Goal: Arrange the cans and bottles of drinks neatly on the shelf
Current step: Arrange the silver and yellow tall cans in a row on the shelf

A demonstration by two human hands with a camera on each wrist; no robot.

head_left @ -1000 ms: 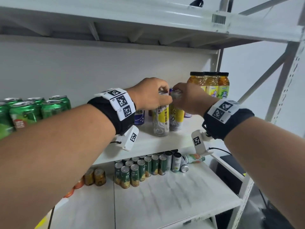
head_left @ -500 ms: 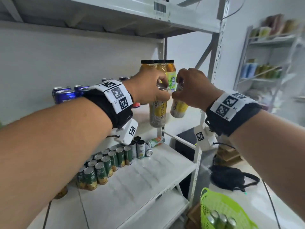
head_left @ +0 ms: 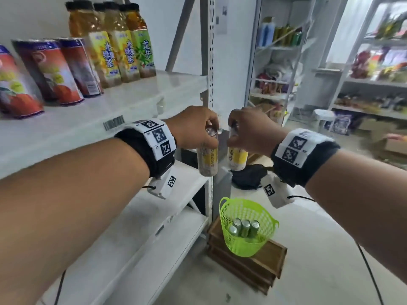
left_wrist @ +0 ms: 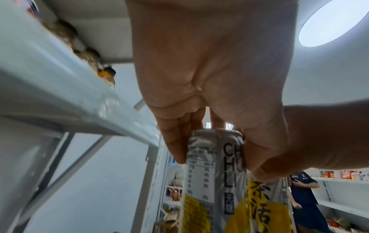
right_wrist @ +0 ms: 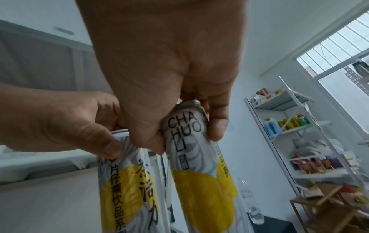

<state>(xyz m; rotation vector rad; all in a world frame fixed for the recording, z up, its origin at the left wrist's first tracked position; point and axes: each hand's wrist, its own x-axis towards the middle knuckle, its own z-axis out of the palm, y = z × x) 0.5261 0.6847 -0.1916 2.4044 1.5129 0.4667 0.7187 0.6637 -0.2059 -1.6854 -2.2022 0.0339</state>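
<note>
So both hands are loaded right now. The left hand (head_left: pixel 193 128) pinches a tall silver-and-yellow can (head_left: pixel 207 160) by its top rim, fingers on one side and thumb on the other, and the right hand (head_left: pixel 248 130) has the matching second can (head_left: pixel 236 157) the same way. Both cans hang in the air off the right end of the shelf (head_left: pixel 132 102), just beside each other, past the upright post (head_left: pixel 209 73) and above the floor. Not on any board yet.

What I'd worry about:

- That grip. It's a fingertip pinch at the very top, with the whole body dangling below. In the wrist views the cans look tilted, not plumb. Any quick swing and one could slip out and dent on the floor.
- The two cans hang close enough that they could clack together and twist in the fingers.
- The post sits right between them and the shelf, so swinging back left could clip it.
- The shelf already has tea bottles (head_left: pixel 123 47) far right and red cans (head_left: pixel 59 71) to their left, packed close. Set one down carelessly and you could knock a neighbour over, maybe domino the row.
- The green basket (head_left: pixel 269 219) below holds more cans, so a drop might land on those.
</note>
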